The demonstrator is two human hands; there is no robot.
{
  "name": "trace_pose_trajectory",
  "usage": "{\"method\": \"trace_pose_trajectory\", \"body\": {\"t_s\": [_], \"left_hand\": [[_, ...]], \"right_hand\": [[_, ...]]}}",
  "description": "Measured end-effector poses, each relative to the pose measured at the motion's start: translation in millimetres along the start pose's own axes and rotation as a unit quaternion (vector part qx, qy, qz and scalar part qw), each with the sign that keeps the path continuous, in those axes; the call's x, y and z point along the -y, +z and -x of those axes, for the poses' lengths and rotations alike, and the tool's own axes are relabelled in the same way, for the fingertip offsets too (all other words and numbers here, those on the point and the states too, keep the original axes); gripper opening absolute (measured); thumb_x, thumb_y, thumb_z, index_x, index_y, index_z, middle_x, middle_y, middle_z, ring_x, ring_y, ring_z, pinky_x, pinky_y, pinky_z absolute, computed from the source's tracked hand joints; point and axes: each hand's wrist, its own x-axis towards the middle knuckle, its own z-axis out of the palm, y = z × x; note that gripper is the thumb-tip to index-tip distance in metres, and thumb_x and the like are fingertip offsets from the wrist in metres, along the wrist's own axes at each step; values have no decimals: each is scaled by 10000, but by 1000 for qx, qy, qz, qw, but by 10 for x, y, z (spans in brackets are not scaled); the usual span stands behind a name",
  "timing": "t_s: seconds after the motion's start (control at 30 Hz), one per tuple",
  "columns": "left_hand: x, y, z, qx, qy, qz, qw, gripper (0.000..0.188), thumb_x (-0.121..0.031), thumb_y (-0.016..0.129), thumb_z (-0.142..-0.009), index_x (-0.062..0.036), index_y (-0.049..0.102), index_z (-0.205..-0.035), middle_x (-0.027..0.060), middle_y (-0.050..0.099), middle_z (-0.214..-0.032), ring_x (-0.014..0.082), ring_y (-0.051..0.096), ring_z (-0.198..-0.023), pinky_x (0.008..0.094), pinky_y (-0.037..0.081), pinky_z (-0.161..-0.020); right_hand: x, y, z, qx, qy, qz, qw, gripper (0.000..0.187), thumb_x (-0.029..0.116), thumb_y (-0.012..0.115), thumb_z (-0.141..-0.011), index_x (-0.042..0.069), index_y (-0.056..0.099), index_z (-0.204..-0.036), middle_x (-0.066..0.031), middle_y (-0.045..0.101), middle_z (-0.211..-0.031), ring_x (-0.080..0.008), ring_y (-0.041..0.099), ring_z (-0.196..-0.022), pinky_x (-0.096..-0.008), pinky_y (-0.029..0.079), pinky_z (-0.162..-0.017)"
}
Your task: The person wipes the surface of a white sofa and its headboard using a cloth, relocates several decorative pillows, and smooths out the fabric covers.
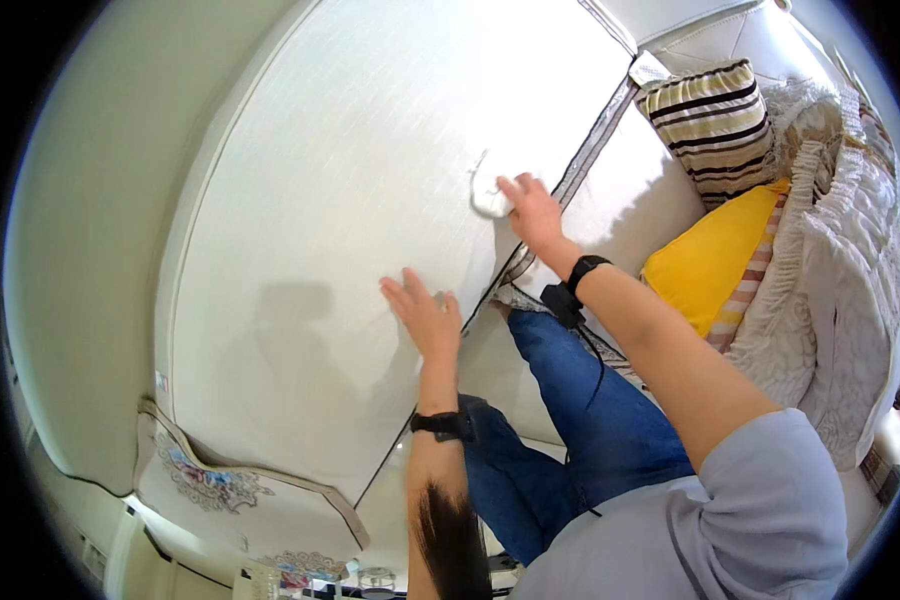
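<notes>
A wide cream-white padded surface, like a mattress, fills the middle of the view. Near its right edge my right hand presses a small white wad, which looks like a cloth, against it. The fingers lie over the wad's right side, and a thin strand sticks up from its top. Lower and to the left, my left hand has its fingers spread, with nothing in it. It is over the same surface; whether it touches, I cannot tell. Each wrist has a black band on it.
Grey-and-black trim edges the surface on the right. Beyond it lie a striped pillow, a yellow cushion and a rumpled quilted cover. A scalloped, embroidered panel stands at lower left. A black cable hangs by my right wrist.
</notes>
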Motion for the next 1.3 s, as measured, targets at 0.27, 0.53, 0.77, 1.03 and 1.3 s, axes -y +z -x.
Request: {"method": "trace_pose_trajectory", "body": {"t_s": [0.27,0.53,0.77,1.03,1.3], "left_hand": [[-846,31,-760,-2,93,-44,995,740,-125,656,-793,7,291,-1423,281,131,-1514,421,148,-1403,522,197,-1114],[-1208,143,-1330,27,124,-152,980,750,-111,689,-771,-21,322,-1418,256,161,-1515,402,199,-1398,541,240,-1094],[-1490,357,-1555,36,188,-177,965,760,-111,710,-757,-25,334,-1412,223,204,-1514,377,218,-1398,551,244,-1089],[-2094,722,-1933,74,276,-185,940,797,-151,718,-763,-14,297,-1426,245,206,-1505,407,217,-1388,552,284,-1059],[-2141,917,-2050,124,199,-236,943,903,-237,758,-731,-51,257,-1459,208,141,-1543,385,118,-1426,640,172,-1073]], "right_hand": [[-703,-177,-288,-44,25,-5,999,539,11,610,-721,168,563,-1234,-133,558,-1111,-331,566,-980,-399,511,-761],[-1582,-344,-629,-109,138,-35,984,496,8,600,-743,144,563,-1219,-142,534,-1082,-349,548,-998,-431,496,-781],[-2138,-455,-978,-140,319,18,937,375,42,597,-776,123,572,-1141,-149,529,-1036,-343,560,-949,-437,497,-757],[-2788,-279,-1323,-109,315,70,940,410,83,581,-805,116,559,-1213,-163,532,-1005,-342,569,-942,-428,494,-781],[-2841,-406,-1532,-8,316,-6,949,761,212,612,-795,322,281,-1471,-159,502,-1113,-348,590,-976,-439,500,-849]]}}
